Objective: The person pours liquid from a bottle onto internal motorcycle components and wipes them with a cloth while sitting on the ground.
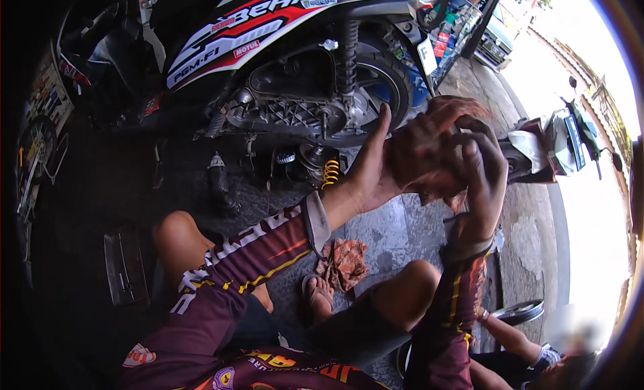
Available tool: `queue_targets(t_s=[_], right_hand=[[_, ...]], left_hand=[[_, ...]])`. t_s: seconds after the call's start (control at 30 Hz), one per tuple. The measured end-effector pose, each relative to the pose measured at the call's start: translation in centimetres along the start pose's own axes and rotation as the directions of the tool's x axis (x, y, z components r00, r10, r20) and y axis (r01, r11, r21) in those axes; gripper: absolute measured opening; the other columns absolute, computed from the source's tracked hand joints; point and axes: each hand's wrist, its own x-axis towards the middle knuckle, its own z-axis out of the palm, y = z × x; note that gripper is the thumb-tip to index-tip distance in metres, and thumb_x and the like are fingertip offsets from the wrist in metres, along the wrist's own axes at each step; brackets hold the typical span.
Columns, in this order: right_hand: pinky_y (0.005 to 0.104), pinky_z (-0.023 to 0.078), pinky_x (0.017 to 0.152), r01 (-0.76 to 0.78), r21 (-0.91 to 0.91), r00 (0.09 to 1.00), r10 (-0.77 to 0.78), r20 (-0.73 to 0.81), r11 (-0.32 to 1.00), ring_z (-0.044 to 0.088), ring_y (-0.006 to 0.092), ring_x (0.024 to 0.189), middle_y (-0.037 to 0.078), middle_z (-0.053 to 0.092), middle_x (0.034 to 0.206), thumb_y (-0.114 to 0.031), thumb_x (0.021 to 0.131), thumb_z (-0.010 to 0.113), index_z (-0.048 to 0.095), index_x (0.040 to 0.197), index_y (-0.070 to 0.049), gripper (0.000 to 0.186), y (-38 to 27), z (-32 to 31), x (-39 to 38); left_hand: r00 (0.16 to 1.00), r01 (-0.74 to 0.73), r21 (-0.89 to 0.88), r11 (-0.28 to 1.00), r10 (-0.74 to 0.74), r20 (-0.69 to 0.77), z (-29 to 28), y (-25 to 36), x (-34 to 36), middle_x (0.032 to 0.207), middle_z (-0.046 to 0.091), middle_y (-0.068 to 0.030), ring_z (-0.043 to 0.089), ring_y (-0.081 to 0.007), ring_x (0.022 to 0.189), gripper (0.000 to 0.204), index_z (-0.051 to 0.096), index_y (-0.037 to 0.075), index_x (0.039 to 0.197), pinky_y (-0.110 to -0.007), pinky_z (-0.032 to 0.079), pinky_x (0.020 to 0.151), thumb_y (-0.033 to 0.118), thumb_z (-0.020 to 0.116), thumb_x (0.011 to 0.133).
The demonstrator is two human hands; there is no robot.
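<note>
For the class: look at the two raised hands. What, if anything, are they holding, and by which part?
It cannot be told: the left hand and right hand are pressed together, hiding anything between them.

Open pavement (396, 235) below the raised hands; scooter rear wheel (376, 88) close ahead, rag (345, 262) and knees beneath.

you see red-and-white decals (235, 27) on the scooter's black side panel, and colourful stickers (45, 94) on a panel at far left.
</note>
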Motion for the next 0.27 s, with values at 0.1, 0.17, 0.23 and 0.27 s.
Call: queue_targets(t_s=[0.1, 0.17, 0.23, 0.27], right_hand=[[0.0411, 0.039, 0.106, -0.106, 0.257, 0.862, 0.218, -0.458, 0.961, 0.046, 0.0296, 0.13, 0.017, 0.051, 0.138, -0.026, 0.102, 0.039, 0.056, 0.126, 0.001, 0.04, 0.1, 3.0, -2.4], [0.0484, 0.039, 0.105, -0.132, 0.464, 0.874, 0.324, -0.363, 0.876, 0.038, 0.0355, 0.138, 0.021, 0.033, 0.151, -0.048, 0.096, 0.051, 0.026, 0.148, 0.001, 0.076, -0.6, 3.7, -4.3], [0.0506, 0.034, 0.109, -0.327, 0.666, 0.863, 0.5, -0.079, 0.67, 0.032, 0.0375, 0.141, 0.022, 0.02, 0.156, -0.059, 0.089, 0.058, 0.01, 0.153, -0.002, 0.098, -1.3, 11.8, -6.4], [0.0506, 0.034, 0.109, -0.321, 0.684, 0.875, 0.482, -0.051, 0.655, 0.032, 0.0375, 0.141, 0.022, 0.02, 0.156, -0.059, 0.089, 0.058, 0.01, 0.153, -0.002, 0.098, -0.2, 13.4, -4.9]], left_hand=[[0.991, -0.105, 0.072, 0.992, 0.11, -0.076, -1.3, 1.3, 0.5, 0.122, 0.064, -0.0095, 0.063, -0.022, 0.112, 0.047, 0.051, 0.006, 0.132, -0.041, 0.051, 0.1, 0.041, 0.046, 0.101], [0.972, -0.077, 0.223, 0.972, 0.123, -0.202, -2.5, 2.1, 0.3, 0.119, 0.065, -0.0083, 0.065, -0.018, 0.106, 0.039, 0.052, 0.004, 0.131, -0.037, 0.052, 0.097, 0.029, 0.049, 0.101], [0.923, 0.007, 0.634, 0.773, 0.238, -0.301, -5.4, 4.5, -5.1, 0.117, 0.064, -0.0055, 0.063, -0.0126, 0.103, 0.035, 0.053, 0.002, 0.129, -0.029, 0.05, 0.092, 0.023, 0.051, 0.101], [0.967, 0.12, 0.763, 0.635, 0.099, -0.235, -5.9, 4.9, -7.0, 0.124, 0.06, -0.0075, 0.058, -0.0143, 0.112, 0.039, 0.048, 0.0, 0.134, -0.032, 0.045, 0.099, 0.02, 0.05, 0.1]])
